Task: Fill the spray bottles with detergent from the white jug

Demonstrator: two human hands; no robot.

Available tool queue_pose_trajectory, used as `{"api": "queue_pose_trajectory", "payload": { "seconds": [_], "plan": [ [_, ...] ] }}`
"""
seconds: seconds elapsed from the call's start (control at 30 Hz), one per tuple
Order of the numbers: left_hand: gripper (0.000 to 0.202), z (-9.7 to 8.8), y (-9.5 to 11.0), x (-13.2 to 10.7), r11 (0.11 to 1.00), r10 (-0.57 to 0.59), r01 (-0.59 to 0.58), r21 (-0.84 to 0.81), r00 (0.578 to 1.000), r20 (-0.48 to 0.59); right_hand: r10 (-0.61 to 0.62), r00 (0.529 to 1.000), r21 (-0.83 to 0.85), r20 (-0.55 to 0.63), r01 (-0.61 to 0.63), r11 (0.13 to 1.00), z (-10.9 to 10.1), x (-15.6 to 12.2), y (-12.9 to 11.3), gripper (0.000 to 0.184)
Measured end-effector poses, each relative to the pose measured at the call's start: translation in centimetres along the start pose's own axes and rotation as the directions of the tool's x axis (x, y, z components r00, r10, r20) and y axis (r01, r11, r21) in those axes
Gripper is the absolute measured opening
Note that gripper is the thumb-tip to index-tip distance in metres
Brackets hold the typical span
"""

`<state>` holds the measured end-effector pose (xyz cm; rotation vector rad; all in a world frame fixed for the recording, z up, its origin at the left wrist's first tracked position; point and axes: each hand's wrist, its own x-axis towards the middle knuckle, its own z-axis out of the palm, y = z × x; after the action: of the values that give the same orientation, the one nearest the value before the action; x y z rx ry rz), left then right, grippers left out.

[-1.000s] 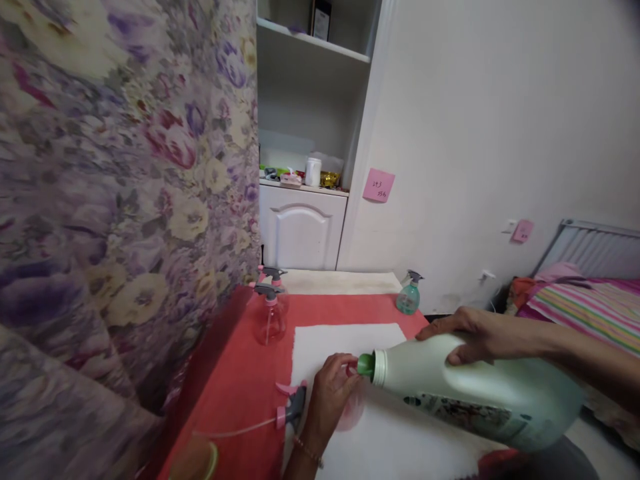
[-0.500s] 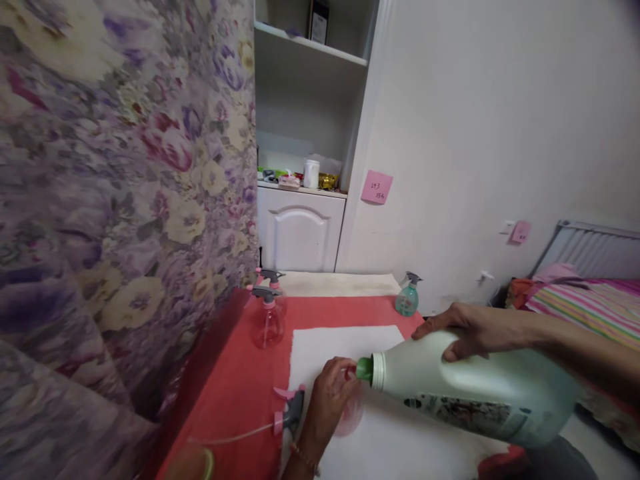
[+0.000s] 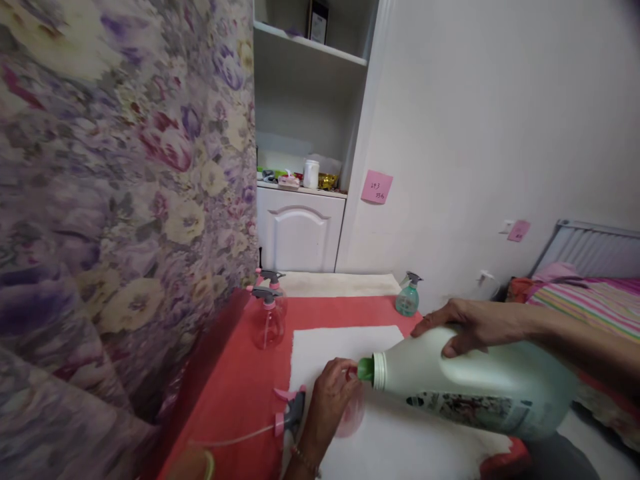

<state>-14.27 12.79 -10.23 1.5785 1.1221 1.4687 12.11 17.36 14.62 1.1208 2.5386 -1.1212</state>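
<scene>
The right hand (image 3: 473,328) had its fingers clamped on a big pale green jug (image 3: 450,383), tipped nearly level. Its green spout (image 3: 365,369) was at the mouth of a pink bottle (image 3: 352,416). The left hand (image 3: 327,398) had its fingers closed around that bottle's top. The bottle stood on a white sheet (image 3: 400,453) over the red surface (image 3: 240,393), with a loose spray head (image 3: 294,412) lying to its left.

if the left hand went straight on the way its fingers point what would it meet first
Most likely the green spout of the large pale green jug, just beside the tips of the left hand. Depth is unclear there, so they may already touch.
</scene>
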Motion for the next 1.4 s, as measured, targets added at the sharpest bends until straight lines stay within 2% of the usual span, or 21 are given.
{"api": "queue_pose_trajectory", "payload": {
  "seconds": [0.4, 1.13, 1.4],
  "plan": [
    [0.016, -0.2, 1.4, 0.0, 1.0, -0.016, 0.016, 0.003, 1.0, -0.002, 0.02, 1.0, -0.026, -0.01, -0.02, 0.999, -0.2, 0.1, -0.1, 0.054],
    [0.015, -0.1, 0.4, 0.1, 1.0, 0.018, -0.018, -0.013, 1.0, -0.011, 0.021, 1.0, -0.029, 0.018, -0.021, 0.999, -0.3, 0.1, 0.4, 0.054],
    [0.015, -0.3, 0.2, 0.0, 0.999, 0.024, -0.024, 0.036, 1.0, -0.007, 0.021, 1.0, -0.039, 0.021, -0.02, 0.999, -0.2, 0.2, 0.2, 0.055]
  ]
}}
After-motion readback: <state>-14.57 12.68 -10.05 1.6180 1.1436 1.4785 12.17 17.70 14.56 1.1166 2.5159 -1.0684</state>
